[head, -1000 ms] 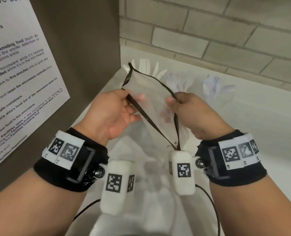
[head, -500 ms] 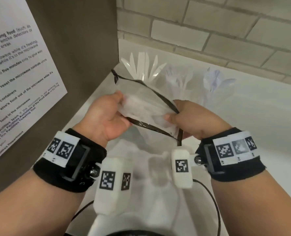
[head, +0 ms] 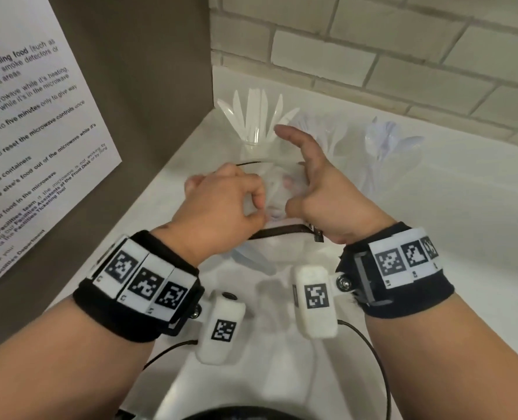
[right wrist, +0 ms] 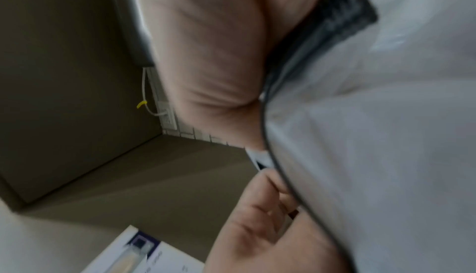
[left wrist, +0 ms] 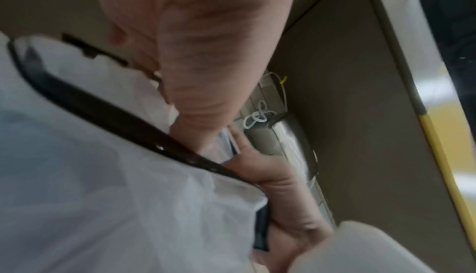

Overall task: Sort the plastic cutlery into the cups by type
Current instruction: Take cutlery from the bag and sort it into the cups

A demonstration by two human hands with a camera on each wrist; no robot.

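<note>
On the counter (head: 433, 237), three cups (head: 256, 140) (head: 327, 144) (head: 385, 165) (all filled); left hand (head: 221, 204) grips one pouch (head: 282, 230).

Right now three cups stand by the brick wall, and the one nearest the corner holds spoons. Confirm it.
Wrong on the cutlery: the head view shows knives in the cup nearest the corner, not spoons. The rest is right.
</note>
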